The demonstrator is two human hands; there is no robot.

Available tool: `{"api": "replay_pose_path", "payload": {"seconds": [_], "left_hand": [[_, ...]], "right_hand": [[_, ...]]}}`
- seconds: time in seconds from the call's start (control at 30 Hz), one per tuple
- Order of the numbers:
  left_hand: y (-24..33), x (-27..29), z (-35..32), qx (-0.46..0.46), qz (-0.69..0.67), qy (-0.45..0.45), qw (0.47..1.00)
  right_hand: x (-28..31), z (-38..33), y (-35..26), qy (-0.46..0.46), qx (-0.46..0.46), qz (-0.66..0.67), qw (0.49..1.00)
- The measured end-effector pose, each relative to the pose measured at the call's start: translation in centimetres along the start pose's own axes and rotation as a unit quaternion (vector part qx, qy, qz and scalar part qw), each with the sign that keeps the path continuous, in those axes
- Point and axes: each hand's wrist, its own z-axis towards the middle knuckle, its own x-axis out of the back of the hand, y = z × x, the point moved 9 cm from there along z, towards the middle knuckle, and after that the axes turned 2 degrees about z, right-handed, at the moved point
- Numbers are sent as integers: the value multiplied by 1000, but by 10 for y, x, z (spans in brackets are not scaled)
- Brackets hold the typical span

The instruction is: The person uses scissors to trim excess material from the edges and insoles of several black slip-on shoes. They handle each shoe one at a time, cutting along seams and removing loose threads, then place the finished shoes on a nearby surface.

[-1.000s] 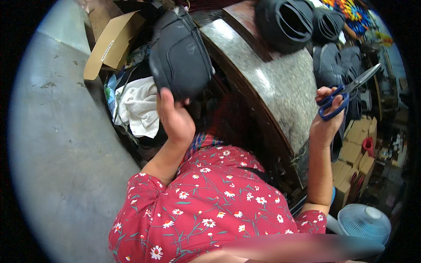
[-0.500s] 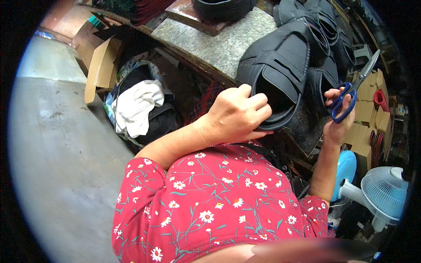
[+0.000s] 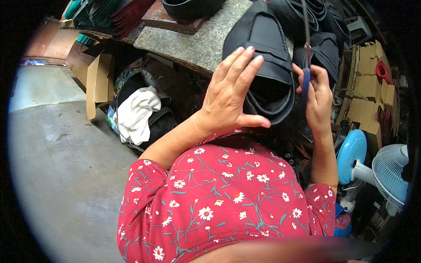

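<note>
A black leather loafer shoe upper (image 3: 259, 52) stands in front of me on the bench, its opening toward me and its toe pointing away. My left hand (image 3: 232, 94) lies along its left side, fingers stretched out and thumb spread near the heel rim. On the shoe's right side, my right hand (image 3: 316, 90) grips scissors (image 3: 306, 81) with blue handles. The scissors are seen nearly edge-on, blades pointing up and away from me. Beside them sits another black shoe (image 3: 326, 50).
More black shoes (image 3: 318, 15) crowd the back right. A grey stone slab (image 3: 175, 46) lies on the bench. At left are an open carton (image 3: 100, 81) and a bag with white cloth (image 3: 138, 111). Cardboard boxes (image 3: 366, 87) and a white-blue fan (image 3: 390, 173) stand at right.
My left hand has gone from curled at the heel to spread along the shoe's side. My right hand has moved left with the scissors, turning them edge-on. The shoe has turned slightly.
</note>
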Motion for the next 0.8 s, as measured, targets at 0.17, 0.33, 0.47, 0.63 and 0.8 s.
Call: {"api": "replay_pose_path", "payload": {"seconds": [0.17, 0.33, 0.47, 0.63, 0.8], "left_hand": [[-9, -10, -9, 30, -8, 15, 999], [-38, -9, -29, 94, 68, -25, 993], [-64, 16, -40, 125, 258, -66, 956], [-75, 56, -25, 128, 93, 62, 985], [-63, 46, -3, 62, -44, 95, 993]], "right_hand": [[8, 16, 3, 6, 61, -250, 966], [22, 12, 10, 16, 141, -92, 986], [29, 21, 18, -51, 56, 74, 994], [62, 40, -41, -59, 119, -268, 954], [43, 62, -101, -171, 184, -477, 842]]}}
